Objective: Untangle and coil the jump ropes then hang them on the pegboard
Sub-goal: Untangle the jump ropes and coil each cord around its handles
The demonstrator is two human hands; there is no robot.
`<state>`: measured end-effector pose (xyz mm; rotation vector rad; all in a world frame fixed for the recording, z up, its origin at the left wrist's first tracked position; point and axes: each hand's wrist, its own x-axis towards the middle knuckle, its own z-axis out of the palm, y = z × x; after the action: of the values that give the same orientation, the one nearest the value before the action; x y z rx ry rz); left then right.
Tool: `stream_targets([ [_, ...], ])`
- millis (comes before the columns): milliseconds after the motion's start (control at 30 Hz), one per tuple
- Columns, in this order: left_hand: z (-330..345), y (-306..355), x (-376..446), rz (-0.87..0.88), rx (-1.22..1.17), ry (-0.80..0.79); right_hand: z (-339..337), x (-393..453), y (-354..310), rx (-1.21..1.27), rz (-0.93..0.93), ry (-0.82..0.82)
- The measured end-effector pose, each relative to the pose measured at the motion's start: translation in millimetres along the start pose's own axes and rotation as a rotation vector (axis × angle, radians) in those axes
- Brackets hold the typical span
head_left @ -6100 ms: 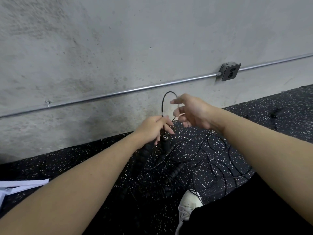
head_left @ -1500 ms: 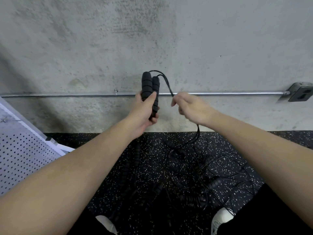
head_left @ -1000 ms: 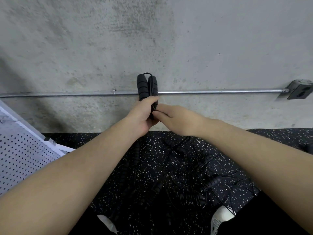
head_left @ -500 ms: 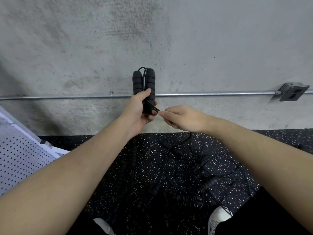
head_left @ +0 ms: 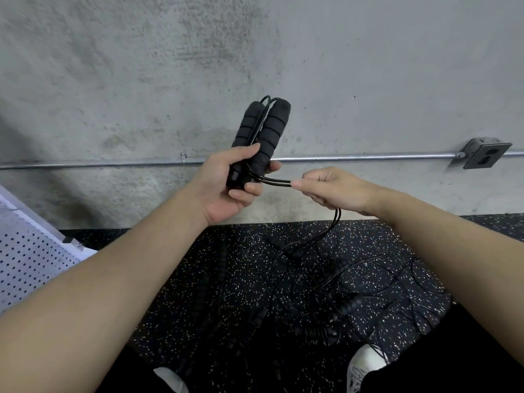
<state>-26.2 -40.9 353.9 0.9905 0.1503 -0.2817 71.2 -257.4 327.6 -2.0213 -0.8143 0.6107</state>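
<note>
Left hand [head_left: 226, 182] raised before the wall, fingers wrapped round two black handles [head_left: 262, 131] held upright side by side. Right hand [head_left: 331, 188] just beside, pinching the doubled cord [head_left: 276, 181] taut. Remaining jump ropes [head_left: 326, 293] tangled on the floor; pegboard [head_left: 25, 251] far left.

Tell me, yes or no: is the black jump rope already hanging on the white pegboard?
No, the left hand grips the two black foam jump-rope handles in front of the wall, apart from the white perforated pegboard.
</note>
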Motion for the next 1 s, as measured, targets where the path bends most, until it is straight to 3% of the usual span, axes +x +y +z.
stream_targets([
  [167,-0.1,-1.8,-8.8,-0.064,0.17,-0.111,-4.6,-3.4,4.4,-0.01,0.021,-0.069],
  [333,-6.1,-4.5,-11.6,-0.151,0.268,-0.149,-9.2,-3.0,7.7,-0.147,0.021,0.033],
  [433,-0.8,-9.3,-15.2,-0.216,0.345,-0.171,-12.6,-1.8,10.3,-0.181,0.043,0.004],
  [633,-10.8,-11.9,-14.4,-0.28,0.493,-0.397,-19.2,-2.3,11.6,-0.193,0.013,-0.027],
  [800,-2.3,-22.7,-6.9,-0.329,0.703,-0.344,-19.5,3.9,15.3,-0.156,-0.03,-0.02],
  [1000,10.9,-37.1,0.0,-0.358,0.951,-0.136,-13.0,8.0,11.4,-0.118,0.014,0.047],
])
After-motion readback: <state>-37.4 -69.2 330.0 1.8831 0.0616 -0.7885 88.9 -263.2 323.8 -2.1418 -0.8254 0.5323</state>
